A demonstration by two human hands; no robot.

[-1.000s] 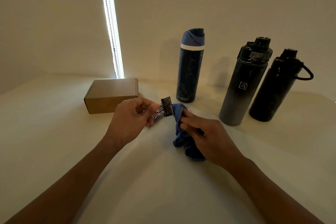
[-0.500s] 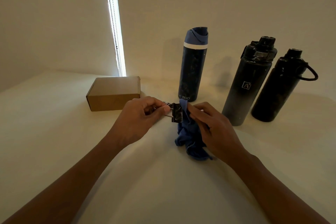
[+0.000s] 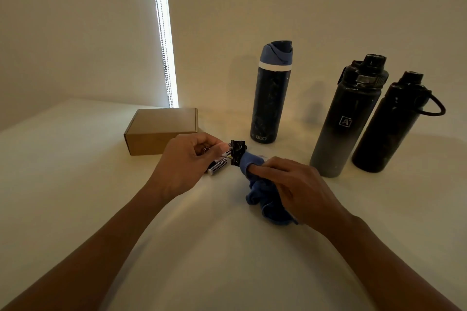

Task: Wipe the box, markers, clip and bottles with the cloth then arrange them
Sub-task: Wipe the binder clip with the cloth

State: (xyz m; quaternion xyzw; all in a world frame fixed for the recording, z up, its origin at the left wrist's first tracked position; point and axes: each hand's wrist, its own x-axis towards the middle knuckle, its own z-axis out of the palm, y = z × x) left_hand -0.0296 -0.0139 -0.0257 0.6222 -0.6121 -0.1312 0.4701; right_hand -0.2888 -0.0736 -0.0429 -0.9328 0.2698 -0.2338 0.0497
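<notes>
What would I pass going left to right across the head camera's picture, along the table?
Cardboard box → left hand → black clip → blue-capped bottle → grey-bottomed bottle → black loop-handled bottle.

Both forearms enter from the bottom corners and converge toward frame centre. L hand, left of centre, back to camera, fingers curled, thumb and forefinger pinching the clip by its wire handles. R hand, right of centre, palm down, grips the cloth; cloth-wrapped forefinger points left, touching the clip.
</notes>
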